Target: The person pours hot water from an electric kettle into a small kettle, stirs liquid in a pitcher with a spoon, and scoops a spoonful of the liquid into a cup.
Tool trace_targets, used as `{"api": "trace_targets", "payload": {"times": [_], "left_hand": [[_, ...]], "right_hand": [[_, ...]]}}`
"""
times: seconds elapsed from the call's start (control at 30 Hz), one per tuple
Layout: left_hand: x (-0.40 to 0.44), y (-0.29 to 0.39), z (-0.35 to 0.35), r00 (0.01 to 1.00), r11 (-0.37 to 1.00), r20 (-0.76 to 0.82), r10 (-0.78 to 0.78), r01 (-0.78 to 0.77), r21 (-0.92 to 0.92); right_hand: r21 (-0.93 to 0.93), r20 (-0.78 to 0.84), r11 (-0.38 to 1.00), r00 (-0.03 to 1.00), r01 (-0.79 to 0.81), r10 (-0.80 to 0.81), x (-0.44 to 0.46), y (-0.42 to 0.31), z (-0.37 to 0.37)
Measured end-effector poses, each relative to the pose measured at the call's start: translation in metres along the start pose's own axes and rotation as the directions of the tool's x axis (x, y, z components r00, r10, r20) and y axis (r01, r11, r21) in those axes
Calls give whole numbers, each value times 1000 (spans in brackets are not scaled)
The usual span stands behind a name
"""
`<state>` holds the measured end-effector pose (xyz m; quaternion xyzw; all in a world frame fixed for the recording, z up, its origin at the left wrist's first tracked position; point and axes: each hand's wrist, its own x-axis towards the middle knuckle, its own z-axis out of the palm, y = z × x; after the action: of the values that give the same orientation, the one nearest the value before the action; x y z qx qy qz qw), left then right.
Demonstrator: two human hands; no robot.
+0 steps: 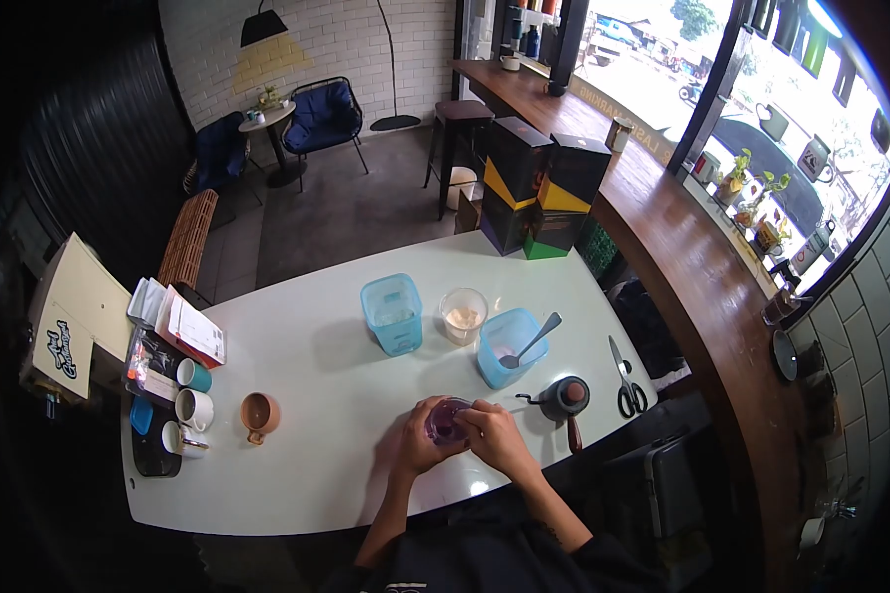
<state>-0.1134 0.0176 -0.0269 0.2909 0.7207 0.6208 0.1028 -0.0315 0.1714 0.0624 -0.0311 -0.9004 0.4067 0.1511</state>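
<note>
My left hand (420,442) is wrapped round the side of a clear cup (448,419) with purple liquid in it, near the front of the white table (316,474). Over the cup's right rim, my right hand (497,437) has its fingers pinched together; whatever they hold is hidden. Behind the cup stand a light blue plastic container (393,314), a clear tub (463,314) with pale contents, and a second light blue container (497,368) with a metal spoon (547,328) leaning in it.
Right of my hands sit a dark pot with a wooden handle (568,397) and scissors (625,381). At left are a brown mug (260,417), several cups on a black tray (155,455) and papers (190,328). Black boxes (544,188) stand at the far edge.
</note>
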Motion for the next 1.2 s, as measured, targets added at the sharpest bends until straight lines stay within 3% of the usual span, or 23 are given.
{"api": "trace_targets", "payload": {"times": [0.07,0.37,0.43,0.57,0.73,0.87,0.93,1.03,1.2], "left_hand": [[0,-1,0,1000,1000,-1,6,-6,-15],[2,8,0,999,999,-20,37,-37,31],[2,10,-2,995,987,34,89,-93,134],[1,12,0,1000,1000,-7,-6,6,13],[1,14,-2,1000,999,-9,21,-21,39],[1,9,1,1000,999,-7,-24,24,-36],[2,14,0,998,998,-19,54,-53,44],[2,19,-1,999,998,-21,44,-43,45],[2,14,0,998,997,-18,57,-56,44]], "right_hand": [[52,-3,999,1000,13,-13,2,3,3],[-146,-109,989,994,-14,-2,2,9,-2],[-171,-105,985,994,-9,-9,1,8,-5],[-161,-45,987,999,12,-19,0,6,-9],[65,26,996,998,-64,63,2,2,-7],[103,24,989,994,-109,107,7,5,-5],[10,-59,999,997,-40,41,9,10,-1],[-111,-113,994,994,-1,-11,10,11,-1],[-200,-97,980,995,14,-34,8,7,-6]]}}
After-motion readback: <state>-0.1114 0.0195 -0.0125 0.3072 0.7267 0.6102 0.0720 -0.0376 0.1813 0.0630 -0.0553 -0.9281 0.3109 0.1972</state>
